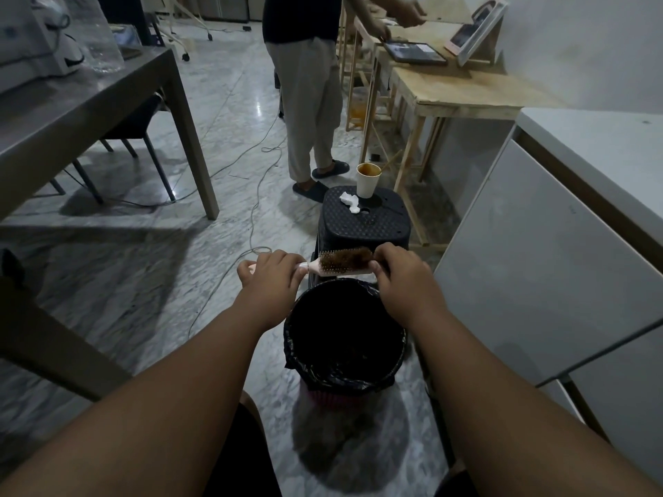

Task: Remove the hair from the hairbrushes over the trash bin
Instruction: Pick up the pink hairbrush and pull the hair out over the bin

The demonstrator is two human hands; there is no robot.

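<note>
head cam: left hand (272,272) is wrapped round the pink handle of the brush (333,270). right hand (401,278) is curled over the far end of the head, thumb underneath, so both are gripping it. brush hangs level just over the far rim of the bin (358,375), bristles roughly up, with a brown mat of hair (346,258) packed into them. my guess: brush is light and stiff, easy to steady by the handle. hair's soft and tangled, so i'd pinch the mat at one edge and peel it off. stool (366,224) with a cup (367,181) sits just behind.
</note>
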